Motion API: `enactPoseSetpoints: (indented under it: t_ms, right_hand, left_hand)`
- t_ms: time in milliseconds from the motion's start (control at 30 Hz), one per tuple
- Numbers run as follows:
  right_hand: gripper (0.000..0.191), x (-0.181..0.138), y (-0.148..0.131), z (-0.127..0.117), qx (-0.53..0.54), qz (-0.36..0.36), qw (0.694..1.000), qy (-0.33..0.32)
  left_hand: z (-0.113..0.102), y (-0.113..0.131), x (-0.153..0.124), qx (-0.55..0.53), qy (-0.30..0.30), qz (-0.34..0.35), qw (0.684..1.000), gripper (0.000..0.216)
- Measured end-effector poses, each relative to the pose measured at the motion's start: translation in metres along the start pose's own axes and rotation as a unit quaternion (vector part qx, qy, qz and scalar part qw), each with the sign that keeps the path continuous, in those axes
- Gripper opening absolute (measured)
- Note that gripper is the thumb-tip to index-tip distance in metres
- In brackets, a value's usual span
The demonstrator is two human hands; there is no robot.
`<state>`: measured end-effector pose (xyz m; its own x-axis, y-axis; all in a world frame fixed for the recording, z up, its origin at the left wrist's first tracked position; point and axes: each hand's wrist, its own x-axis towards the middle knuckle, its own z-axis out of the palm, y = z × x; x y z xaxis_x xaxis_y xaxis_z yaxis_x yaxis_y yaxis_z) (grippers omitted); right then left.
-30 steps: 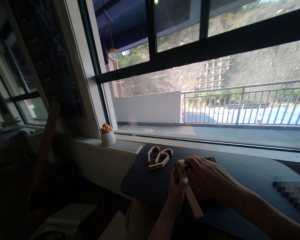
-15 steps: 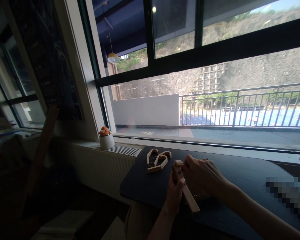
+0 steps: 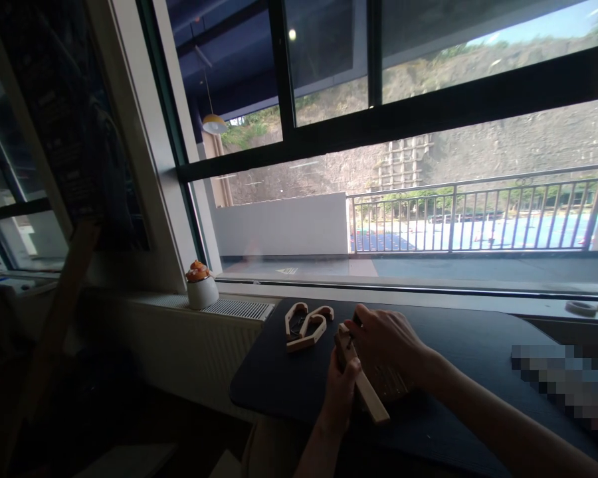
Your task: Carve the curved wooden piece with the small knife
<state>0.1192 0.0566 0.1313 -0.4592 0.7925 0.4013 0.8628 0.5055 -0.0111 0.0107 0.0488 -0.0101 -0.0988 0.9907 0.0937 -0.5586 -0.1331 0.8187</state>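
- Table (image 3: 269,378): bears loose wooden pieces (image 3: 310,339) at 10 o'clock from the held piece; their arrangement is unchanged from a second ago.
- Right hand (image 3: 393,340): angle altered within the last second; knuckles now ride higher near the piece's upper end. Forearm enters from 4 o'clock; fingers curl together on a small dark object.
- Left hand (image 3: 339,386): hold unchanged. Forearm enters from 7 o'clock; thumb lies on top, and the hand is clamped around the wooden piece.
- Wooden piece (image 3: 367,393): positioned over the table, axis running 11 to 5 o'clock. Judgement: left side steadies, right side works the 11 o'clock end.
- Small dark object (image 3: 357,321): beside that end; contact cannot be determined.
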Motion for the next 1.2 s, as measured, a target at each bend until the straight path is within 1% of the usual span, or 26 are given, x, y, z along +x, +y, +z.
enactPoseSetpoints:
  t_ms: [100,167,233,367,467,600,667,767,867,967,1033,1100,1200]
  right_hand:
    - [0.011,0.001,0.000,-0.006,0.027,-0.046,0.998,0.019]
    - [0.011,0.000,0.001,-0.007,0.033,-0.059,0.998,0.018]
    - [0.014,-0.002,0.004,-0.005,0.032,-0.058,0.998,0.009]
    - [0.016,-0.009,0.010,-0.002,0.044,-0.062,0.997,-0.007]
    - [0.021,-0.013,0.011,-0.003,0.018,-0.050,0.998,-0.017]
    - [0.026,-0.011,0.007,-0.009,-0.015,-0.036,0.999,-0.011]
    - [0.022,-0.009,0.005,-0.011,-0.006,-0.054,0.999,0.003]
    - [0.015,-0.008,0.005,-0.012,0.016,-0.092,0.995,0.028]
    - [0.020,-0.011,0.008,-0.009,0.035,-0.115,0.993,0.024]
    - [0.021,-0.018,0.012,-0.007,0.059,-0.134,0.989,0.016]
    - [0.022,-0.022,0.013,-0.006,0.059,-0.129,0.990,0.006]
    - [0.026,-0.022,0.012,-0.006,0.041,-0.104,0.994,0.001]
    - [0.034,-0.019,0.008,-0.009,0.016,-0.072,0.997,0.005]
  left_hand:
    - [-0.002,-0.005,0.004,0.002,0.016,0.006,1.000,0.076]
    - [-0.003,-0.007,0.006,0.002,0.024,0.005,1.000,0.078]
    - [-0.003,-0.006,0.005,0.003,0.025,0.001,1.000,0.077]
    - [-0.002,-0.002,0.001,0.009,0.009,0.005,1.000,0.074]
    - [-0.001,-0.003,0.001,0.011,0.012,0.009,1.000,0.075]
    - [-0.002,-0.008,0.006,0.008,0.024,0.017,1.000,0.076]
    - [-0.003,-0.011,0.008,0.013,0.027,0.023,0.999,0.074]
    - [-0.005,-0.013,0.010,0.017,0.026,0.028,0.999,0.078]
    - [-0.006,-0.015,0.012,0.021,0.031,0.025,0.999,0.079]
    - [-0.007,-0.014,0.011,0.019,0.031,0.024,0.999,0.078]
    - [-0.007,-0.011,0.008,0.013,0.015,0.021,1.000,0.076]
    - [-0.006,-0.009,0.006,0.014,-0.002,0.014,1.000,0.071]
    - [-0.004,-0.008,0.005,0.011,0.000,0.014,1.000,0.071]
